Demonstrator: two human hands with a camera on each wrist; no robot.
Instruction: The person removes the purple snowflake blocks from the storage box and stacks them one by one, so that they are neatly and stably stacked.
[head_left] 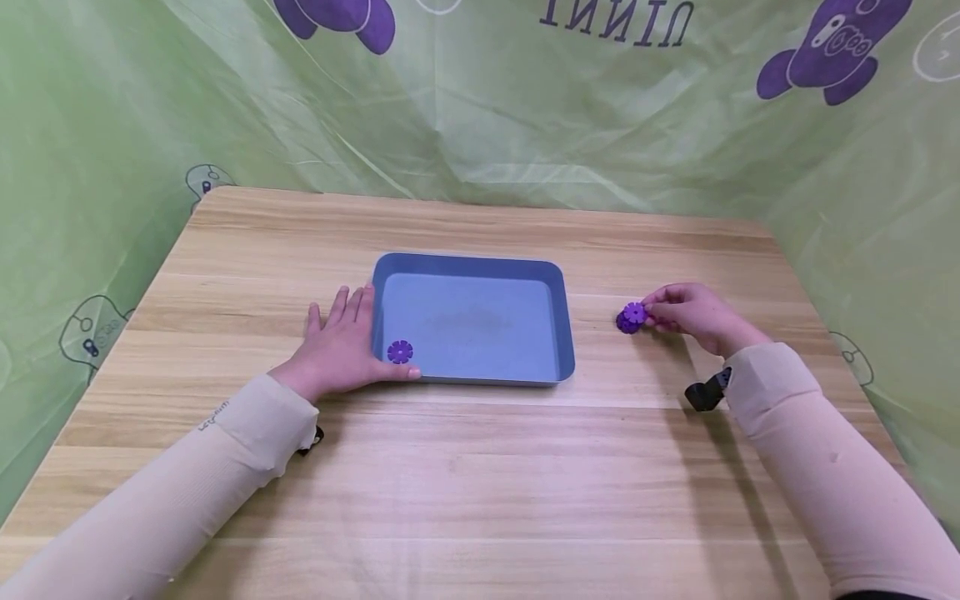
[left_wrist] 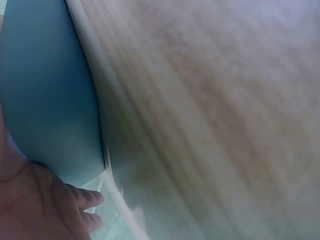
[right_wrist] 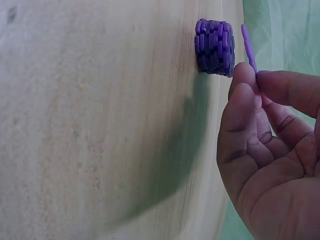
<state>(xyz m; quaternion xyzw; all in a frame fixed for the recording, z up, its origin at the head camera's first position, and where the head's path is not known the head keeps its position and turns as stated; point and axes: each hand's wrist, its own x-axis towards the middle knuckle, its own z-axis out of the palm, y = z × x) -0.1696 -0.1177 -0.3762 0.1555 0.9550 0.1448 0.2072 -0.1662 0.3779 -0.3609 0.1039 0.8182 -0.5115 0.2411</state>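
A blue rectangular tray [head_left: 495,354] sits on the table. Along its left side lies my left hand [head_left: 337,350], fingers straight against the outer wall and thumb stretched over the near left corner. In that corner, flat on the tray floor, is a notched purple disc [head_left: 400,352]. To the right of the tray, my right hand [head_left: 697,317] pinches another notched purple disc [head_left: 635,312] by its edge, between thumb and fingertips. In the right wrist view, this disc [right_wrist: 248,47] is apart from a short stack of purple discs [right_wrist: 214,47] standing on the table.
The light wooden table [head_left: 480,483] extends around the tray on all sides. Green printed cloth [head_left: 480,125] hangs behind it and down both sides. A dark strap piece [head_left: 705,395] juts from the right cuff.
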